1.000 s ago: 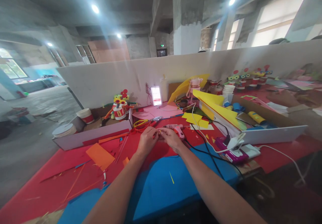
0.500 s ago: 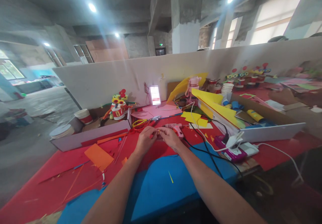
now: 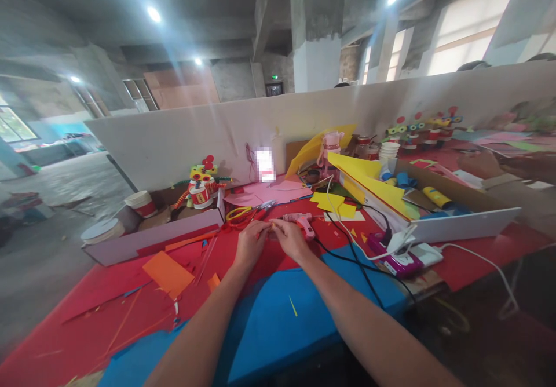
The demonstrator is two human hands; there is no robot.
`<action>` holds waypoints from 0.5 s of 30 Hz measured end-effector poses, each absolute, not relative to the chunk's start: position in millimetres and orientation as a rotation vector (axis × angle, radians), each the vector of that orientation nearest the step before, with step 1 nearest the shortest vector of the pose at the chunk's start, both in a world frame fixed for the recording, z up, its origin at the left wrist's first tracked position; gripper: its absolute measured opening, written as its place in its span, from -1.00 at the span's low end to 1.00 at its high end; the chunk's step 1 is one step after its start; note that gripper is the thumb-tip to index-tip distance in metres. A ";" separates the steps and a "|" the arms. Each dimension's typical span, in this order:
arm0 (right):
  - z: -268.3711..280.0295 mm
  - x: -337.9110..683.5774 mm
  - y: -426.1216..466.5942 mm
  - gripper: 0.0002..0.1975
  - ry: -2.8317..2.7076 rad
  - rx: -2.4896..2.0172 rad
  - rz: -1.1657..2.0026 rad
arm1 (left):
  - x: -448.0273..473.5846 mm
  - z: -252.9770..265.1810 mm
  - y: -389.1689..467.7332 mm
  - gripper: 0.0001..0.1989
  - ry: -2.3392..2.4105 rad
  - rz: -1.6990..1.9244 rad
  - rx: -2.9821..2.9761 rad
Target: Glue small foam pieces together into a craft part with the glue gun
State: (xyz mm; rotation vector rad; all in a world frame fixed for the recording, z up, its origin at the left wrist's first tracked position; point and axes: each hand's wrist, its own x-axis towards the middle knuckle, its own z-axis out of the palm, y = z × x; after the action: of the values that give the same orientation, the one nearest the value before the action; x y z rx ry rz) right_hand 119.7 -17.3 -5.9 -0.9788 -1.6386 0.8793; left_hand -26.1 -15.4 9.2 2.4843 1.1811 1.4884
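My left hand (image 3: 253, 241) and my right hand (image 3: 290, 238) meet fingertip to fingertip over the red table covering (image 3: 269, 262). Both are closed in a pinch around a tiny orange-yellow piece (image 3: 273, 226), mostly covered by the fingers, so its kind cannot be told. A pink glue gun (image 3: 306, 225) lies just beyond my right hand. Behind my left hand are yellow-handled scissors (image 3: 241, 214). Beneath my forearms spreads a blue sheet (image 3: 278, 311) with a thin yellow scrap (image 3: 293, 306) on it.
At left, a box (image 3: 160, 233) holds paper cups and a paper-cup robot figure (image 3: 200, 187). Orange paper (image 3: 168, 274) lies before it. To the right are a purple power strip (image 3: 402, 259), cables and a box (image 3: 469, 225) of coloured tubes. A white partition (image 3: 186, 138) stands behind.
The view has shifted slightly. My fingers have moved a little around the small piece, and both hands stay together in the same place.
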 end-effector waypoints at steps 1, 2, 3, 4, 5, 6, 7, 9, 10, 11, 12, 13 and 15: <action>-5.3 119.9 -17.9 -0.69 -1.650 -0.993 0.848 | -25.8 9.3 -15.6 -0.82 1.190 1.498 2.473; -4.5 120.3 -18.5 -0.69 -1.663 -1.006 0.819 | -25.7 9.5 -15.7 -0.83 1.196 1.505 2.464; -3.6 120.7 -19.2 -0.69 -1.674 -1.014 0.796 | -25.7 9.5 -15.8 -0.83 1.202 1.507 2.456; -2.6 121.2 -19.9 -0.69 -1.684 -1.016 0.780 | -25.7 9.5 -15.8 -0.83 1.208 1.506 2.449; -1.6 121.6 -20.6 -0.69 -1.697 -1.016 0.764 | -25.9 9.4 -15.8 -0.83 1.216 1.506 2.445; -0.7 122.0 -21.2 -0.69 -1.709 -1.016 0.745 | -26.0 9.1 -15.7 -0.84 1.227 1.505 2.443; 0.2 122.3 -21.8 -0.69 -1.722 -1.020 0.725 | -26.0 8.7 -15.6 -0.84 1.237 1.505 2.444; 1.2 122.4 -22.3 -0.70 -1.747 -1.035 0.687 | -26.0 7.8 -15.6 -0.84 1.259 1.512 2.448; 1.2 122.2 -22.3 -0.70 -1.756 -1.040 0.679 | -25.9 7.5 -15.6 -0.85 1.269 1.515 2.448; 0.9 121.9 -22.1 -0.70 -1.758 -1.041 0.680 | -25.8 7.3 -15.8 -0.85 1.280 1.519 2.446; 0.2 121.5 -21.8 -0.69 -1.757 -1.039 0.688 | -25.7 7.4 -16.0 -0.85 1.289 1.521 2.442; -0.7 121.1 -21.3 -0.69 -1.752 -1.037 0.697 | -25.6 7.7 -16.3 -0.85 1.293 1.520 2.438; -3.0 120.5 -20.1 -0.69 -1.735 -1.037 0.717 | -25.4 8.8 -16.8 -0.85 1.282 1.496 2.432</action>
State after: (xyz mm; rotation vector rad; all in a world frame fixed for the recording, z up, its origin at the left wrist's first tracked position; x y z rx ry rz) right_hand 120.5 -20.1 -3.0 -1.0374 -1.7351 0.7170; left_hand -25.4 -16.8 8.8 2.4323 1.2824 1.4957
